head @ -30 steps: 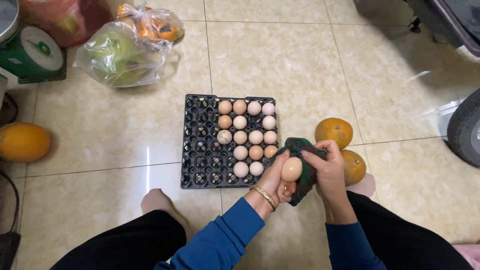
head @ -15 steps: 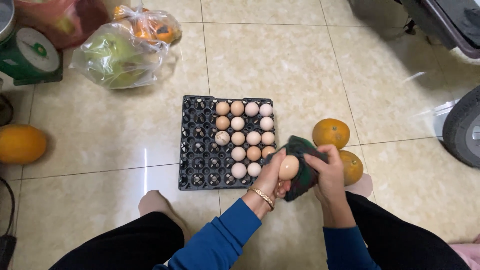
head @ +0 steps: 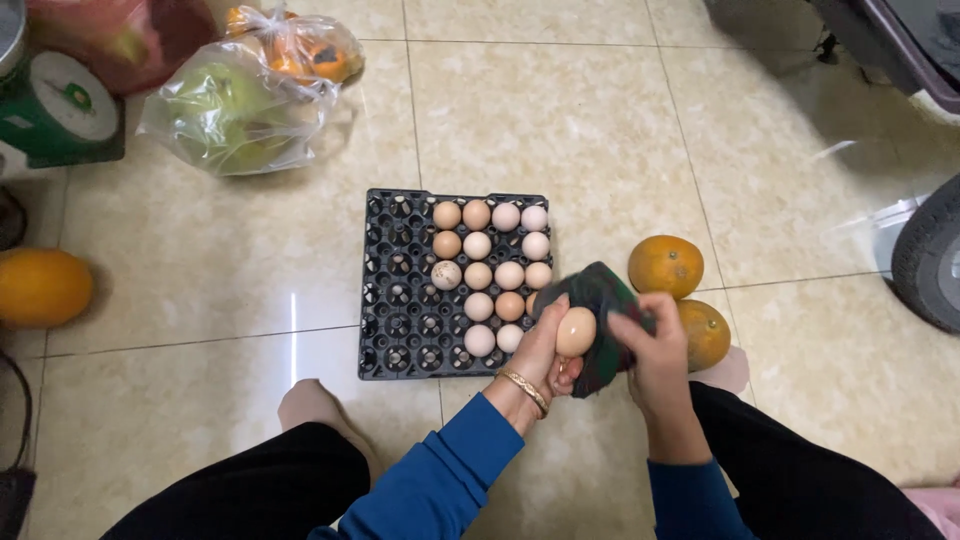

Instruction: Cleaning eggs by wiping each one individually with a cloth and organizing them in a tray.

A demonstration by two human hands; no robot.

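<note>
Egg [head: 576,331] — tan, held just off the near right corner of a black egg tray [head: 400,300] that lies on a glossy beige tiled floor [head: 560,110]. Paler and browner eggs [head: 492,272] fill the tray's right columns. Two oranges [head: 666,266] sit right of it, bagged fruit [head: 235,105] and a green scale [head: 60,105] far left. Left hand [head: 545,355] has its grip closed around the egg; right hand [head: 655,345] pinches a dark green cloth [head: 600,300] against it.

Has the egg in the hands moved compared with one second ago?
No real move: the egg in the left hand stays at the black tray's lower right corner.
</note>
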